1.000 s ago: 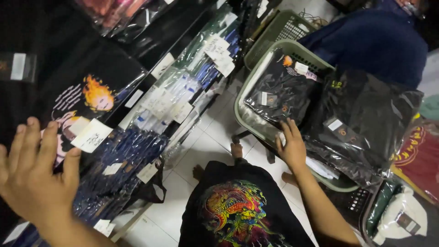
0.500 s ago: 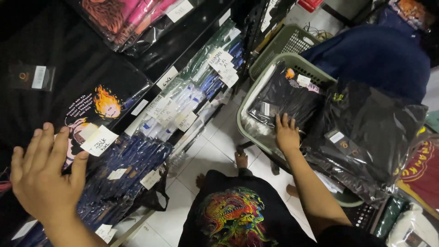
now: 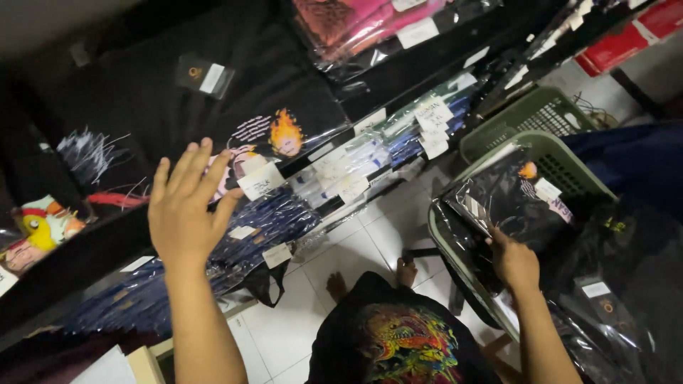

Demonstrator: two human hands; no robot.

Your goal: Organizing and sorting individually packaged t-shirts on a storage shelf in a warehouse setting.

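My left hand (image 3: pixel 186 206), fingers spread wide and holding nothing, hovers before a bagged black flame-print shirt (image 3: pixel 235 128) on the shelf. My right hand (image 3: pixel 514 262) presses a bagged black shirt (image 3: pixel 506 199) in one green basket (image 3: pixel 569 160); a second basket (image 3: pixel 530 117) stands behind.

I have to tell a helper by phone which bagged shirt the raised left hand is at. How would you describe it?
Start at the dark shelving on the left, then find the flat black shirt in clear plastic beside the left hand. Unlike the dark blue packets below and the pink ones above, it has an orange flame-headed figure print.
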